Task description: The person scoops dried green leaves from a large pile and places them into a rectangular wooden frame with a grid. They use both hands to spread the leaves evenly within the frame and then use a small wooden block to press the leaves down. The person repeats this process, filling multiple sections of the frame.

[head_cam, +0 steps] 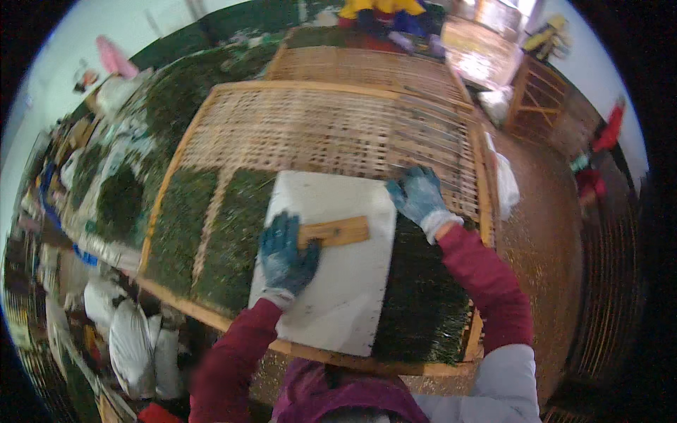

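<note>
A white board (338,301) with a wooden handle block (344,231) lies on dark green leafy material in a wood-framed woven tray (296,127). My left hand (288,254), in a blue-green glove, presses on the board's left part, its thumb at the block's left end. Gloved alike, my right hand (420,195) is at the board's upper right corner, fingers spread over the bare weave; whether it touches the board I cannot tell. Flattened green material (238,243) spreads left of the board, and more (423,296) lies on its right, darker.
Another woven tray (365,66) adjoins beyond. Heaps of green material (180,100) lie along the left. White sacks (129,349) stand at lower left, another sack (505,185) by the tray's right side. A person in yellow (381,8) is at the far end.
</note>
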`<act>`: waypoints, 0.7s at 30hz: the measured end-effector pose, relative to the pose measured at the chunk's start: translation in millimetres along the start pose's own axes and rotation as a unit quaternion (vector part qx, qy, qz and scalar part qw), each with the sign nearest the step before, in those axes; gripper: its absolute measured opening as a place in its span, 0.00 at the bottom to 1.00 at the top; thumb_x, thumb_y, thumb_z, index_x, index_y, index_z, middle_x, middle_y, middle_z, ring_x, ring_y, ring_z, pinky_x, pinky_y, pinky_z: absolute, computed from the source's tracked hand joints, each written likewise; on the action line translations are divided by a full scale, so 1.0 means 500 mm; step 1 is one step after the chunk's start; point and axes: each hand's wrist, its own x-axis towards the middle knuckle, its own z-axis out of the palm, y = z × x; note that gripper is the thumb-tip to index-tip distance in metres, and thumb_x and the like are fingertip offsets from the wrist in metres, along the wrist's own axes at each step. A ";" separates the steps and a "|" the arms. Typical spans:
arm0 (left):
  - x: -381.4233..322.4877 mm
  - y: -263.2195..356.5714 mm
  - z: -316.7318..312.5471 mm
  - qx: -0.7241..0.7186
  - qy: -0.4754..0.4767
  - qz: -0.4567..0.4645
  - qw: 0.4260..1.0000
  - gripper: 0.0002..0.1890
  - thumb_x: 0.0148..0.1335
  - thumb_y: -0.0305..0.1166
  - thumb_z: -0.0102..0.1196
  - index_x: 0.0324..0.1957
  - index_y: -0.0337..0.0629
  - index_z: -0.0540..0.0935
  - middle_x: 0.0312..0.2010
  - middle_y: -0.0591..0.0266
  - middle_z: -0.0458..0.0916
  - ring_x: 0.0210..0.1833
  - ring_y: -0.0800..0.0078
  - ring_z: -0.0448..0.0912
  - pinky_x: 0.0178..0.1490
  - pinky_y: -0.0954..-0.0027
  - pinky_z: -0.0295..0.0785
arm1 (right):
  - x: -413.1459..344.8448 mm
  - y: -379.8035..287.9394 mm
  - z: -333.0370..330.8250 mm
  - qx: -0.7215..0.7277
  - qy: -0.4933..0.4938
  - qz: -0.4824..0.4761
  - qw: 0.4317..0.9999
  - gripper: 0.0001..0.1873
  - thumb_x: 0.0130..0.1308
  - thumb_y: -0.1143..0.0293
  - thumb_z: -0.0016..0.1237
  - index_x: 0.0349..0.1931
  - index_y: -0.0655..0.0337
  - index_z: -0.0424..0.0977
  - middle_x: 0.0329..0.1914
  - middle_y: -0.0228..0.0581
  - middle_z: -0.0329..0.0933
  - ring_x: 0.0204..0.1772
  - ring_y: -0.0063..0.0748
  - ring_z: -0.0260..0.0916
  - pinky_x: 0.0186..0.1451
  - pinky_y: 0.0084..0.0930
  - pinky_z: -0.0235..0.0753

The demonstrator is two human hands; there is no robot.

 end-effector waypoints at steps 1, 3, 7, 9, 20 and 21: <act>-0.004 -0.001 -0.002 -0.008 -0.001 -0.006 1.000 0.31 0.63 0.45 0.60 0.63 0.35 0.74 0.64 0.38 0.72 0.69 0.41 0.69 0.73 0.44 0.58 | -0.011 -0.016 0.019 0.002 0.000 0.039 0.999 0.20 0.67 0.53 0.49 0.30 0.63 0.80 0.33 0.54 0.80 0.42 0.62 0.75 0.49 0.52 0.74; -0.009 -0.004 -0.008 -0.017 0.015 -0.002 1.000 0.31 0.62 0.44 0.61 0.62 0.36 0.74 0.64 0.39 0.72 0.68 0.41 0.69 0.73 0.44 0.59 | -0.029 -0.023 0.052 0.027 0.024 0.062 0.997 0.22 0.67 0.51 0.49 0.30 0.64 0.79 0.35 0.55 0.79 0.42 0.63 0.74 0.49 0.53 0.73; -0.008 -0.010 -0.020 -0.052 0.025 -0.013 0.998 0.33 0.61 0.47 0.61 0.63 0.37 0.73 0.66 0.40 0.70 0.69 0.42 0.68 0.73 0.44 0.59 | -0.005 0.006 0.053 0.217 -0.035 0.182 0.958 0.21 0.66 0.53 0.57 0.33 0.67 0.79 0.36 0.50 0.82 0.36 0.48 0.77 0.43 0.40 0.76; -0.004 -0.013 -0.025 -0.057 0.033 -0.025 0.998 0.33 0.60 0.46 0.62 0.63 0.37 0.73 0.66 0.40 0.70 0.68 0.41 0.68 0.73 0.44 0.59 | 0.006 -0.008 0.005 0.407 -0.080 0.318 0.853 0.12 0.66 0.64 0.61 0.42 0.63 0.81 0.40 0.34 0.84 0.40 0.32 0.78 0.46 0.31 0.76; 0.009 0.011 -0.101 -0.064 -0.028 0.089 0.994 0.32 0.62 0.43 0.61 0.63 0.33 0.71 0.63 0.36 0.70 0.67 0.39 0.68 0.70 0.44 0.62 | -0.227 -0.274 -0.085 0.694 0.016 0.465 0.550 0.16 0.72 0.55 0.56 0.43 0.59 0.82 0.33 0.25 0.80 0.32 0.16 0.72 0.35 0.21 0.75; 0.022 0.023 -0.123 -0.043 -0.021 0.157 0.986 0.34 0.62 0.43 0.61 0.65 0.34 0.69 0.65 0.35 0.69 0.68 0.39 0.67 0.71 0.43 0.60 | -0.244 -0.255 -0.101 0.682 0.030 0.440 0.584 0.16 0.71 0.55 0.57 0.42 0.59 0.82 0.32 0.24 0.79 0.31 0.15 0.70 0.34 0.21 0.72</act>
